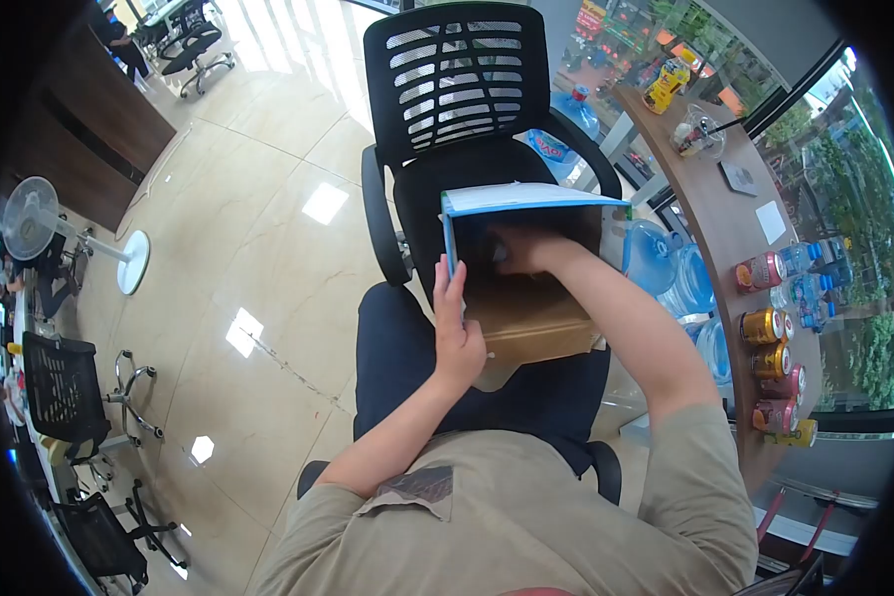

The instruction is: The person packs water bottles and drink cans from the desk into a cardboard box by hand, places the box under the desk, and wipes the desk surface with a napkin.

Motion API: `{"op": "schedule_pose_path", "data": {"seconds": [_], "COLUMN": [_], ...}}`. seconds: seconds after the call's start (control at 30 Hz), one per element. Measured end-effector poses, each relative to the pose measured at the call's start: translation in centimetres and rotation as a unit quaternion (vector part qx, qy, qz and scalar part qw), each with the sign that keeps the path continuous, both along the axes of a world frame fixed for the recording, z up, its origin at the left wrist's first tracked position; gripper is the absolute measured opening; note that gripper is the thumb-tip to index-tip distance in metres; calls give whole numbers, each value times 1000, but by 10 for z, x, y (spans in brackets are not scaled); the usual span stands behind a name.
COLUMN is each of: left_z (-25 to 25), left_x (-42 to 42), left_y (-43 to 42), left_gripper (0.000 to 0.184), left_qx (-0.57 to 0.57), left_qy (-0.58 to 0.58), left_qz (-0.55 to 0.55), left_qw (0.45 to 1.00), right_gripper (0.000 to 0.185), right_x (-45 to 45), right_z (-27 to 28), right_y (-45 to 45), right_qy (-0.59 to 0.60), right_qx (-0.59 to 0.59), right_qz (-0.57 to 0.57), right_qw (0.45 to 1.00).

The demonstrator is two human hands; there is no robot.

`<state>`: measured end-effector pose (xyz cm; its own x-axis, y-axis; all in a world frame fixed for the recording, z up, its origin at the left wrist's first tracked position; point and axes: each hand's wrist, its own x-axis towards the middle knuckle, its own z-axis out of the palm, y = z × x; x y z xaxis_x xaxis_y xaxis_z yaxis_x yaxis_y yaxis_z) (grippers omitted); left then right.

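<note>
A cardboard box [536, 328] with a white and blue outside rests by my lap, tilted so its open side faces me. Along its left wall, my left hand [457, 338] steadies it, with the fingers stretched up the outside and the thumb near the edge. My right hand [526, 250] reaches into the dark inside of the box with its fingers curled. A small greyish thing shows at those fingertips, too dim to name. Shadow hides the rest of the inside.
A black mesh office chair [457, 89] stands just beyond the box. To the right, a wooden counter [700, 189] bears several drink cans [765, 326], small water bottles [815, 288] and a yellow bottle [669, 81]. Large blue water jugs [656, 260] stand below. A white fan [134, 260] is at left.
</note>
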<state>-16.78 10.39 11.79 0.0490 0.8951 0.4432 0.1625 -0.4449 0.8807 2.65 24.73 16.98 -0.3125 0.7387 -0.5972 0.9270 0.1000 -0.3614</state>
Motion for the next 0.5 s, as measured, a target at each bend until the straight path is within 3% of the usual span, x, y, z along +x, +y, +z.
{"op": "schedule_pose_path", "data": {"seconds": [0.03,0.1,0.13,0.17,0.23,0.27,0.5], "left_z": [-3,-5,-5,-4,-2,-1,1], "left_x": [1,1,2,2,0,-1,-7], "left_y": [-4,-7,-9,-10,-12,-14,-14], "left_gripper": [89,87,89,91,91,91,91], "left_qx": [4,28,16,3,4,0,4], "left_qy": [3,27,19,11,16,11,21], "left_qz": [5,11,3,-5,-7,-15,-20], "left_qw": [1000,999,1000,1000,1000,1000,1000], "right_gripper": [84,85,79,71,67,64,66], "right_x": [6,23,25,41,38,44,28], "right_z": [-22,-61,-65,-122,-117,-164,-161], "right_y": [7,24,22,43,47,51,55], "right_qy": [3,-95,-126,-55,89,-17,-54], "right_qx": [2,213,221,298,214,352,369], "right_qz": [-1,81,48,18,-116,-86,-101], "right_qw": [1000,969,966,953,966,932,923]}}
